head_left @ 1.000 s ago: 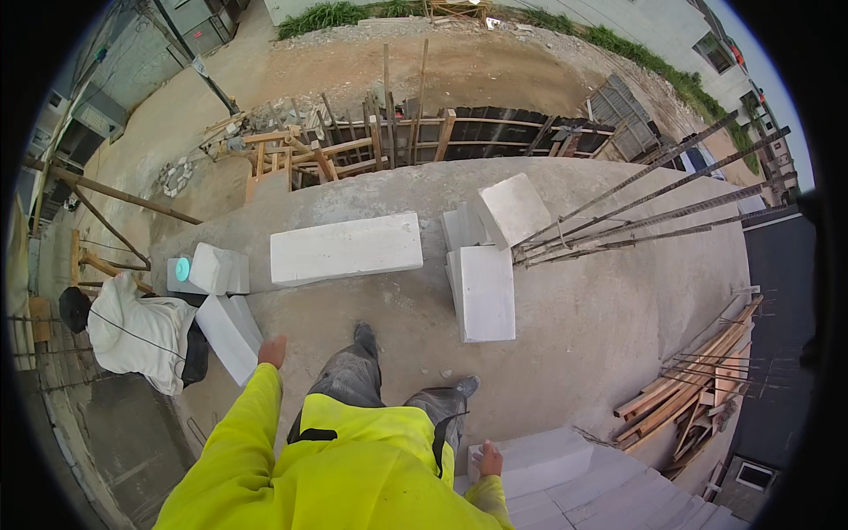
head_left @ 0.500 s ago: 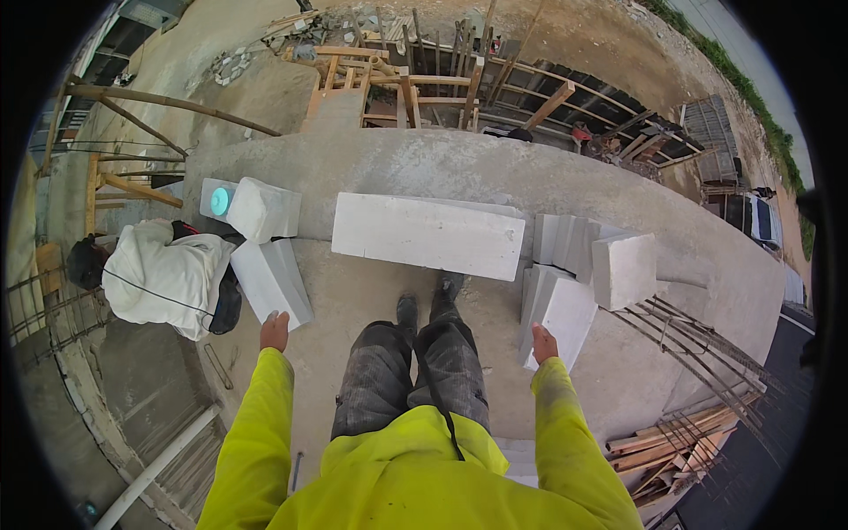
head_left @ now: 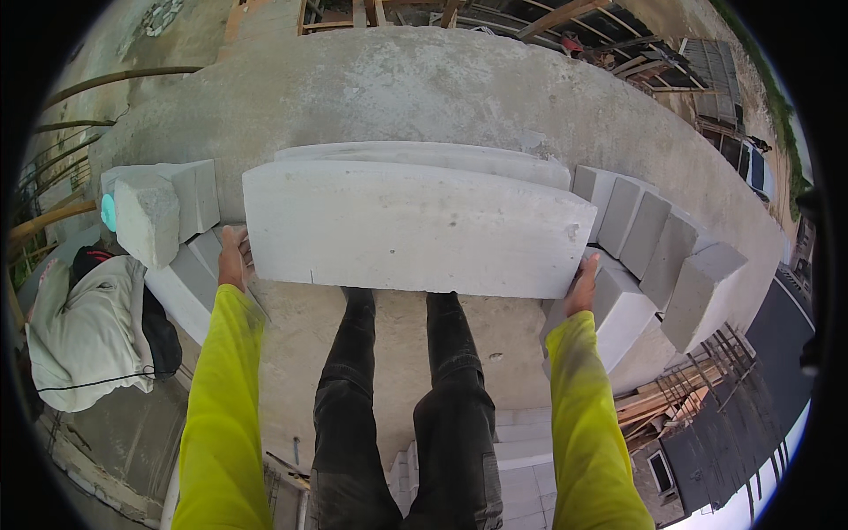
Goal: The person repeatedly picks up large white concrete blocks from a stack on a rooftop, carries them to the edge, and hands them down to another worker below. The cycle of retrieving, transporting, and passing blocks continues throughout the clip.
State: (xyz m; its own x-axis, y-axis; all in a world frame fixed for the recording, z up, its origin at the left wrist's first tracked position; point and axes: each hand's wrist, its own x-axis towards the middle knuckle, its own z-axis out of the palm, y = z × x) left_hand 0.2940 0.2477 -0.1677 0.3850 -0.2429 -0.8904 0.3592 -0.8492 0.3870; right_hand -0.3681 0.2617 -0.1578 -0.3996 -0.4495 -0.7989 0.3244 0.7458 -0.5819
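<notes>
A long white lightweight concrete block (head_left: pixel 415 228) lies crosswise in front of me, its broad face toward me. My left hand (head_left: pixel 233 258) is at its left end and my right hand (head_left: pixel 582 284) at its right end, the palms facing inward. Both hands appear pressed against the ends, clasping the block between them; some fingers are hidden. Just behind it shows the top of a second long white block (head_left: pixel 424 155). My feet are partly covered by the near edge of the front block.
Shorter white blocks stand at the left (head_left: pixel 147 221) and in a row at the right (head_left: pixel 667 261). A light cloth bundle (head_left: pixel 93 331) lies at the left. More white blocks (head_left: pixel 526 473) are behind my legs. Timber (head_left: pixel 676 393) and steel bars (head_left: pixel 720 358) lie at lower right.
I have bent lower, and the block looks much larger and nearer. Both hands have moved from beside my knees forward to the block's two ends.
</notes>
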